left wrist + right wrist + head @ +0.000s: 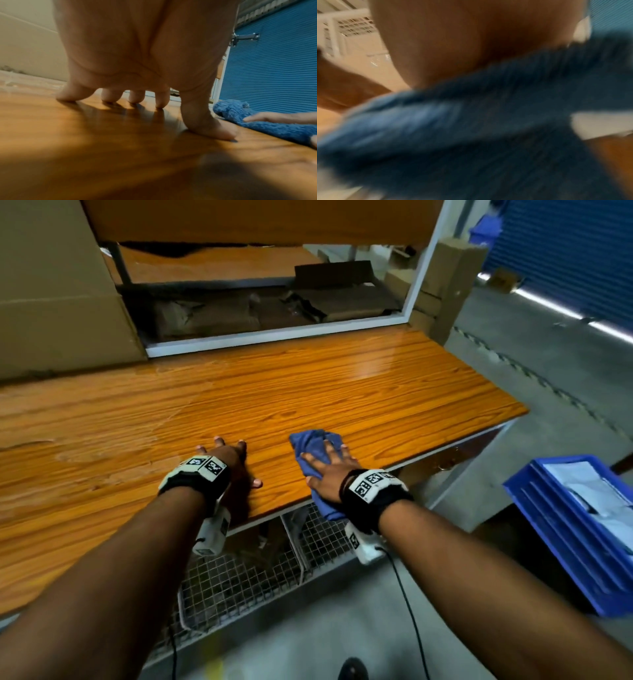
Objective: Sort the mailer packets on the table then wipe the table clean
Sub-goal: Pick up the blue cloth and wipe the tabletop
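Note:
A blue cloth (pixel 313 448) lies on the orange wooden table (pixel 239 392) near its front edge, one end hanging over. My right hand (pixel 325 465) presses flat on the cloth with fingers spread. My left hand (pixel 229 457) rests on the bare table to the left of the cloth, fingertips (pixel 109 96) and thumb down on the wood. In the left wrist view the blue cloth (pixel 248 119) lies just right of the thumb. The right wrist view is blurred; the blue cloth (pixel 471 128) fills it. Grey mailer packets (pixel 596 494) lie in a blue crate (pixel 561 535) at right.
A big cardboard box (pixel 58 289) stands on the table's back left. Behind the table is a shelf opening with brown packages (pixel 239 313). A wire mesh rack (pixel 246 573) sits under the table. A blue shutter (pixel 565 251) closes the far right.

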Demonstrator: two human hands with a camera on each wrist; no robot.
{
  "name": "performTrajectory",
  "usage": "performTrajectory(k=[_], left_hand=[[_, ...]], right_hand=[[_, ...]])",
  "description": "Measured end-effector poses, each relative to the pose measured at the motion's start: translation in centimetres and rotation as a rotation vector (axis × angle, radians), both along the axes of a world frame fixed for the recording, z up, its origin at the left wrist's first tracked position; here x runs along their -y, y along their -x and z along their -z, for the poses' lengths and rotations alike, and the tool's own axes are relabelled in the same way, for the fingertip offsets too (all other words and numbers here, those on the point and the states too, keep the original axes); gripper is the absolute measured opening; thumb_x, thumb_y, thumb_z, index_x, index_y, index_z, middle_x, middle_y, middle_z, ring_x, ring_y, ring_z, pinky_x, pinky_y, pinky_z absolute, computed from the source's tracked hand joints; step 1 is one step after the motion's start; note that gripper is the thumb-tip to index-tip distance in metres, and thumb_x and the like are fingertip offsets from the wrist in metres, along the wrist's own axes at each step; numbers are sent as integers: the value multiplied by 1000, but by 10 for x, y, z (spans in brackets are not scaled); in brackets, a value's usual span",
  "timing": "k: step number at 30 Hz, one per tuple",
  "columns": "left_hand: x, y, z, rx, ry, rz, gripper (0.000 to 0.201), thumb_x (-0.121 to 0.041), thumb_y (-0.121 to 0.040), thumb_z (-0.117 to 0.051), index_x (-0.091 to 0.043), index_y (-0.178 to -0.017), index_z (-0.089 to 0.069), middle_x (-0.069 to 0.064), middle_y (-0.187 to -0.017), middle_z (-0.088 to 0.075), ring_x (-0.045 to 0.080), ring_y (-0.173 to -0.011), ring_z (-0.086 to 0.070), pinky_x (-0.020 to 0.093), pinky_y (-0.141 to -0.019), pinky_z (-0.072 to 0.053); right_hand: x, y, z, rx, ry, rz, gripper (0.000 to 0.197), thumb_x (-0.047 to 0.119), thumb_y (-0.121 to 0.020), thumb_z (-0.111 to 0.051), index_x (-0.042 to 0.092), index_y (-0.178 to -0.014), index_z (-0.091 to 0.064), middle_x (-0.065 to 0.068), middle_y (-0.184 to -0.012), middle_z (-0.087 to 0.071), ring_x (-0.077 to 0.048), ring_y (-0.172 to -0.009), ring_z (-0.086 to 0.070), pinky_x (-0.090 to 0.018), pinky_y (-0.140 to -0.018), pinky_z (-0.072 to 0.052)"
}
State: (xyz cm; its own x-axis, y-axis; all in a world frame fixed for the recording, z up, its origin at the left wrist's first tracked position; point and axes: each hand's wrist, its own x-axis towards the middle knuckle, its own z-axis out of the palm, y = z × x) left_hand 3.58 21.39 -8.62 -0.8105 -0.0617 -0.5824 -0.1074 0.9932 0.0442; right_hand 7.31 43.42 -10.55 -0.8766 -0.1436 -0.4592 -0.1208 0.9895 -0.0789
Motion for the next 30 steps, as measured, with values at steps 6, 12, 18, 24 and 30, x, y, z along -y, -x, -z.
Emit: performTrajectory(k=[6,12,18,24,30], left_hand=[[6,-3,9,-56,-40,4,102,-60,-75,-69,-33,-152,-8,19,-157,16,53,-140,8,67,-111,-13],[-6,0,0,-24,-4,-40,100,-54,-82,-65,-29,-153,1,18,-156,19,52,-139,12,62,-112,-10],[-31,3,-10,-111,-17,127,44,-27,-92,-54,-15,-134,-49,23,-141,-46,41,-127,-45,52,-109,-33],[-105,-5,-1,-149,-142,38,94,-66,-76,-62,-39,-150,-11,15,-159,7,48,-143,3,67,-112,-8],[-135,29,13,-109,-38,9,111,-75,-68,-62,-27,-153,-11,25,-157,5,47,-143,6,65,-113,-3]], right_hand=[[-55,1,-13,-31,-27,232,62,57,-97,-29,45,-150,1,-4,-159,20,-38,-145,13,-52,-118,0],[-10,-17,-2,-19,-9,53,60,61,-96,-27,50,-148,3,-2,-158,23,-39,-144,18,-54,-115,7],[-70,-11,-10,21,-49,93,64,63,-95,-29,47,-149,3,-5,-159,20,-38,-145,12,-51,-118,-1],[-131,12,-6,24,-102,219,66,62,-96,-27,43,-150,5,-6,-158,22,-37,-145,15,-55,-117,2],[-106,18,0,39,-40,4,60,62,-96,-25,50,-148,5,-3,-158,24,-38,-144,18,-53,-117,6]])
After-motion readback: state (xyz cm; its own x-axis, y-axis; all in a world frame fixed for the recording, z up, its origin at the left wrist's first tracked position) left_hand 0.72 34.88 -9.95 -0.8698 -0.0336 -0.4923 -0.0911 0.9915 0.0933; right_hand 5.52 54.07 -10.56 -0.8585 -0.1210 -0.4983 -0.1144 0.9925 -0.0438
